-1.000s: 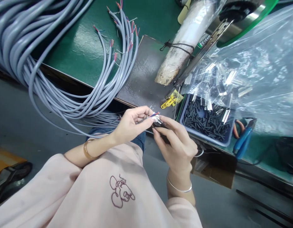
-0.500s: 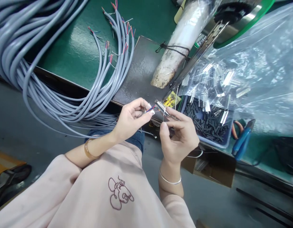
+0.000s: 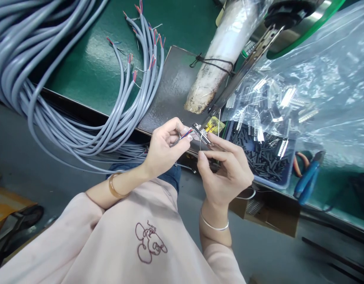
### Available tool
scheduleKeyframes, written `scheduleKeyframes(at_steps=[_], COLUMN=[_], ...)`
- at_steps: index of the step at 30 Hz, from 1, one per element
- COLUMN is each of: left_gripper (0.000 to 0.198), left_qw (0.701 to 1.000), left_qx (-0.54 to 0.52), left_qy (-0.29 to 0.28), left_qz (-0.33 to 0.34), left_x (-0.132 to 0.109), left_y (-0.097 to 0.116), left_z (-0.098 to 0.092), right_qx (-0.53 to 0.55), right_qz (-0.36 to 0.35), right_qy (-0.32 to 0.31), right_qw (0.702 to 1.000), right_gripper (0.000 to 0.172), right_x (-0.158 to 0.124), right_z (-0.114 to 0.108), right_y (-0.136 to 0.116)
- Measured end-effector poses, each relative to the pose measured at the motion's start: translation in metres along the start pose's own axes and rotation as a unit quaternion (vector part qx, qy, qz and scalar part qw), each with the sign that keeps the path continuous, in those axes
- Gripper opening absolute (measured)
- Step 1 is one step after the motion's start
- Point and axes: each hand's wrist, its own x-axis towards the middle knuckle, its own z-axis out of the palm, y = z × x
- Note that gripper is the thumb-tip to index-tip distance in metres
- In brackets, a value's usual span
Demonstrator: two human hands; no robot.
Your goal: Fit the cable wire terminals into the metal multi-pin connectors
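My left hand [image 3: 167, 148] is closed in a pinch on thin red and blue wires [image 3: 186, 134]. These wires run to a metal multi-pin connector [image 3: 202, 135], held in the air over the bench's front edge. The thumb and a finger of my right hand [image 3: 226, 167] pinch a thin silvery wire [image 3: 200, 144], seemingly solder wire, which rises toward the connector's pins. My right index fingertip is at the connector's lower right end. Just above the connector ends the dark rod of what looks like a soldering iron [image 3: 235, 85]. Whether it touches the pins I cannot tell.
Grey cables [image 3: 66, 122] with stripped ends lie bundled on the left. A white wrapped tube [image 3: 211, 67] leans over a dark plate [image 3: 171, 85]. To the right are a blue tray [image 3: 284, 183] of small black pieces, bagged connectors [image 3: 267, 98], and blue-handled pliers [image 3: 307, 183].
The connector has turned slightly, and my right hand has shifted a little right and down. Both pinches stay closed. The whole view has shifted slightly.
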Motion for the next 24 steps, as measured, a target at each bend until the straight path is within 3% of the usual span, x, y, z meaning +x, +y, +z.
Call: scheduleKeyframes(at_steps=[24], left_gripper=[0.023], left_qw=[0.999], left_qx=[0.051], left_qy=[-0.005], left_qz=[-0.002], left_x=[0.001], left_y=[0.0022], left_z=[0.0002], right_qx=[-0.03], right_qz=[-0.03], right_qy=[0.0], right_qw=[0.999], right_gripper=[0.013], right_x=[0.0042], right_z=[-0.003], right_y=[0.0031])
